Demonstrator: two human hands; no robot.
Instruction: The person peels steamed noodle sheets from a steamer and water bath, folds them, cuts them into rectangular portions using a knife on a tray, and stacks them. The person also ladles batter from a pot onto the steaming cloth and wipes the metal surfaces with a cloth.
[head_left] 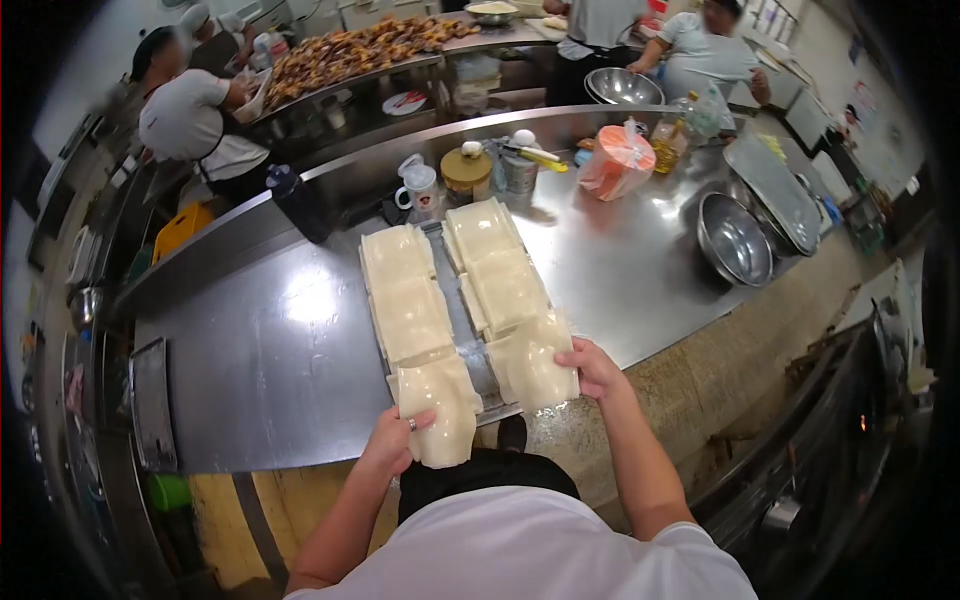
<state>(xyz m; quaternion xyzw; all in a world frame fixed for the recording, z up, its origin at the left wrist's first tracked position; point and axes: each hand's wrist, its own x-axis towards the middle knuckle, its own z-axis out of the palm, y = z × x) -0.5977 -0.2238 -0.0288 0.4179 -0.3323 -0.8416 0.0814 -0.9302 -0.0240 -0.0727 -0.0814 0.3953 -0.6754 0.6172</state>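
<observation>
My left hand pinches the edge of the near left stack of pale dough sheets, thumb on top, a ring on one finger. My right hand grips the outer edge of the near right stack of dough sheets. Both of these stacks hang a little over the tray's near end. Beyond them, more square sheets lie in two columns, left and right, on a metal tray. The fingers beneath the sheets are hidden.
On the steel table stand a dark bottle, a mug, a tan-lidded jar, an orange bag and an oil bottle. Steel bowls sit at right, an empty tray at left. Several people work beyond.
</observation>
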